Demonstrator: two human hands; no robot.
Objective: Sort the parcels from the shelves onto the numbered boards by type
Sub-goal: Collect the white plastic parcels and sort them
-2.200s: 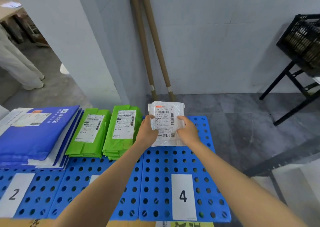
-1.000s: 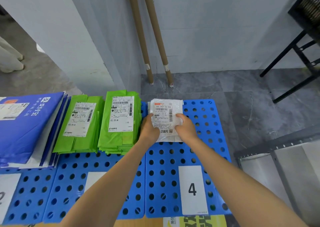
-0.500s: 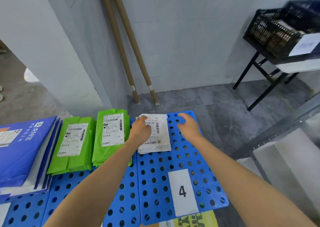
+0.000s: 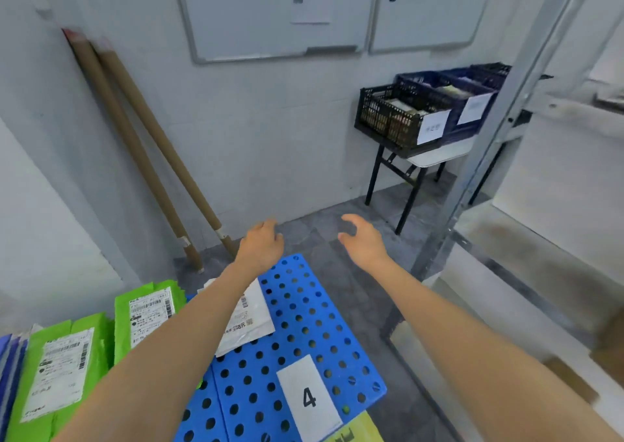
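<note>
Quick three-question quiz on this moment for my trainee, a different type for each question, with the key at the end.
1. True or false: the white parcel lies on the blue board labelled 4.
2. Pick one. The left hand and the right hand: A) both grip the white parcel; B) only the left grips it; C) neither holds anything.
3. Fill in: the stacked parcels on the white parcel's left in the picture are coloured ___.

Key: 1 true; 2 C; 3 green.
</note>
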